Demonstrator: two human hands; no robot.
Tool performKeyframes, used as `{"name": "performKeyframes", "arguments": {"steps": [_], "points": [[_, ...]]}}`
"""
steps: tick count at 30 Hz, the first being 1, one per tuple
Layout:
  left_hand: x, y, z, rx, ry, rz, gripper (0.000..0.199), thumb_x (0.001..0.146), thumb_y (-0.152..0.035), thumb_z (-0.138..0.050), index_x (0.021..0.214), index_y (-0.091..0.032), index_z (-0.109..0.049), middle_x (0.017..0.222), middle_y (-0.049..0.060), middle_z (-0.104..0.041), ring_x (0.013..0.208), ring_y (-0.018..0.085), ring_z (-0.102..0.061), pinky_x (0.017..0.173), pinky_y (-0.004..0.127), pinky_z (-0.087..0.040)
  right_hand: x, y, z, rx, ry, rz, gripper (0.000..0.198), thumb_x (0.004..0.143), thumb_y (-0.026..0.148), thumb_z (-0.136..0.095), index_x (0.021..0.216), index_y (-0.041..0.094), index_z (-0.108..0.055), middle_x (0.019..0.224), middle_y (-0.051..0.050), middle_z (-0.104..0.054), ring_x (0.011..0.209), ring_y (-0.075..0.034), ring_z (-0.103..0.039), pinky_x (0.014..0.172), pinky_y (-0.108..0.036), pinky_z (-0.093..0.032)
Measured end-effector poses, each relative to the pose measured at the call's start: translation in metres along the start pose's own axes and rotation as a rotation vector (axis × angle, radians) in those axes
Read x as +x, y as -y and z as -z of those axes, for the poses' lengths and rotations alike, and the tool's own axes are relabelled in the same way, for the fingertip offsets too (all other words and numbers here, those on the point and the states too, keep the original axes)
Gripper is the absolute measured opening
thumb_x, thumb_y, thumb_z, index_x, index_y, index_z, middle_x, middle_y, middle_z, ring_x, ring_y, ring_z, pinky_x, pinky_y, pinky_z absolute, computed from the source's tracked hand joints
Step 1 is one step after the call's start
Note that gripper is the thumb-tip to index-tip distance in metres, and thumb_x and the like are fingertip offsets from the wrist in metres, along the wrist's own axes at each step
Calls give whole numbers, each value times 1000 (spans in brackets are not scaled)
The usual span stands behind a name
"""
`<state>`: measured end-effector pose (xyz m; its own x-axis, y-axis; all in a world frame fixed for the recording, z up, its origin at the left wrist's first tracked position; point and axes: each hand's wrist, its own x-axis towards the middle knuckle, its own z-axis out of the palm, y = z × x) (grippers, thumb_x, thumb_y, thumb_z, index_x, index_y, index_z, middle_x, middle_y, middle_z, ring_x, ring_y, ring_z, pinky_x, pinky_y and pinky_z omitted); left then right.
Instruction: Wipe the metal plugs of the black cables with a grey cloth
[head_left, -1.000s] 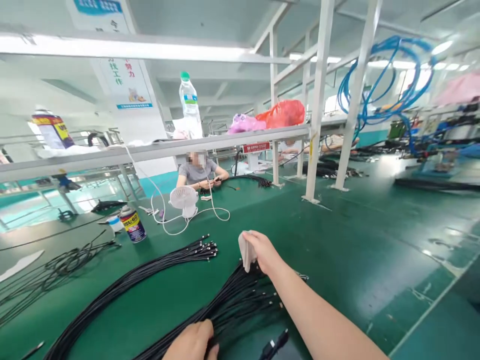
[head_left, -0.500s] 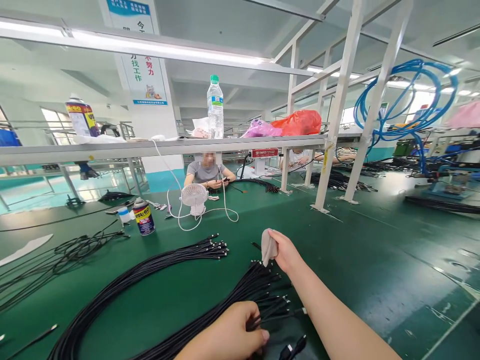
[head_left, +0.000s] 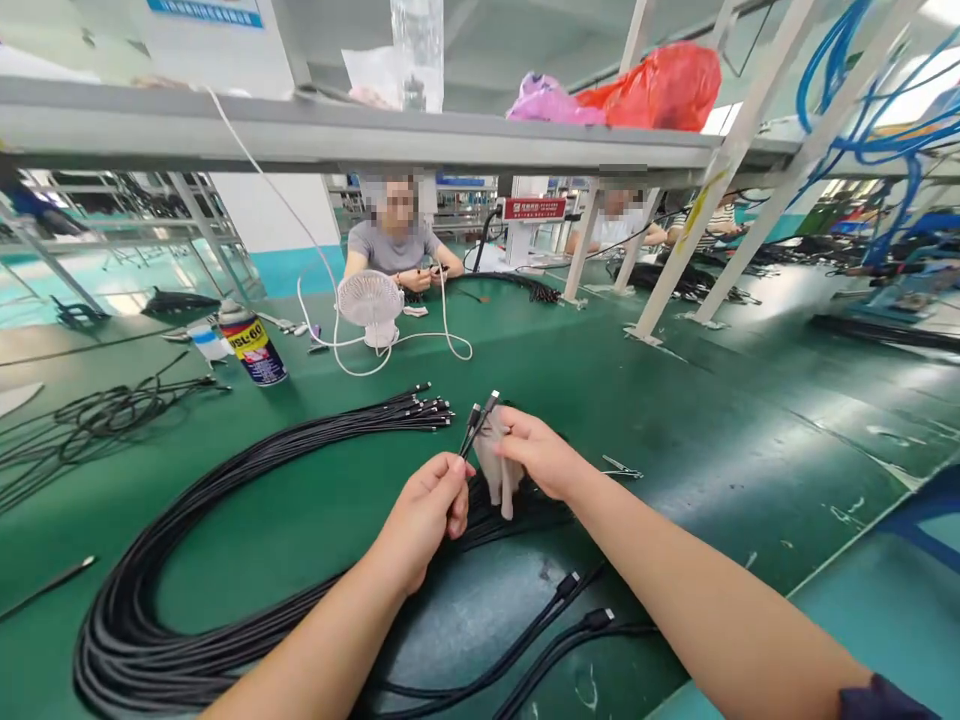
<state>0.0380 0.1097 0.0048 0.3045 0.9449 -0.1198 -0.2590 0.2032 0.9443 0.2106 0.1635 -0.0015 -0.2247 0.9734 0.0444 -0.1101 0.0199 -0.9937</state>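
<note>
Green table [head_left: 555, 365] beneath converging forearms [head_left: 322, 635], left hand [head_left: 431, 510] close beside right hand [head_left: 546, 455]

Green worktop [head_left: 555, 365]: curved black cable bundle [head_left: 124, 620], looser cable tangle [head_left: 97, 410] at left, spray can [head_left: 253, 348], white fan [head_left: 371, 300] farther back. Shelf [head_left: 487, 140] above: clear bottle [head_left: 418, 60], purple bag [head_left: 551, 100] against red bag [head_left: 660, 90].

Bright in here, shadows soft. White glare streaks the table [head_left: 739, 410] at right; posts [head_left: 677, 270] lean, wide-angle stretch toward edges.
</note>
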Motion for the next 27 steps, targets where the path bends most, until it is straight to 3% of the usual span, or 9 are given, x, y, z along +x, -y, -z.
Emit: {"name": "performKeyframes", "arguments": {"steps": [4, 9, 13, 19, 23, 27], "points": [[4, 5, 0, -17, 32, 30, 43, 80, -56, -69, 75, -16, -54, 54, -5, -53, 41, 5, -43, 43, 18, -34, -14, 3, -21, 31, 190, -112, 33, 71, 41, -77, 87, 17, -61, 63, 4, -62, 53, -11, -57, 50, -23, -43], [7, 8, 7, -54, 88, 115, 42, 75, -54, -75, 82, -13, -65, 67, 2, -66, 46, 9, -53, 45, 22, -42, -19, 6, -26, 68, 139, -82, 38, 71, 50, -78, 76, 17, -60, 55, 7, -54, 47, -9, -53, 48, -22, -41], [10, 9, 13, -49, 130, 171, 38, 75, -48, -78, 79, -11, -72, 69, 4, -66, 52, 9, -54, 50, 22, -44, -22, 10, -23, 29, 106, -123, 39, 70, 49, -81, 71, 17, -59, 54, 4, -58, 49, -10, -55, 49, -23, -44], [11, 1, 12, -134, 58, 185, 32, 68, -41, -85, 72, -12, -71, 60, -1, -58, 53, 7, -50, 50, 19, -41, -19, 6, -23, 10, 69, -166, 46, 65, 56, -82, 74, 17, -60, 62, 2, -64, 52, -13, -62, 48, -23, -48], [11, -1, 11, -167, 12, 204, 33, 69, -41, -84, 72, -13, -68, 61, -1, -61, 53, 7, -52, 53, 19, -44, -17, 3, -22, 15, 102, -166, 47, 71, 60, -76, 78, 17, -60, 63, 1, -65, 53, -12, -62, 47, -22, -46], [12, 0, 11, -128, 44, 203, 34, 70, -42, -84, 72, -12, -69, 63, 1, -64, 55, 8, -55, 55, 20, -45, -17, 6, -20, 30, 172, -164, 41, 76, 55, -74, 81, 19, -56, 63, 2, -65, 56, -12, -62, 51, -22, -48]]}}
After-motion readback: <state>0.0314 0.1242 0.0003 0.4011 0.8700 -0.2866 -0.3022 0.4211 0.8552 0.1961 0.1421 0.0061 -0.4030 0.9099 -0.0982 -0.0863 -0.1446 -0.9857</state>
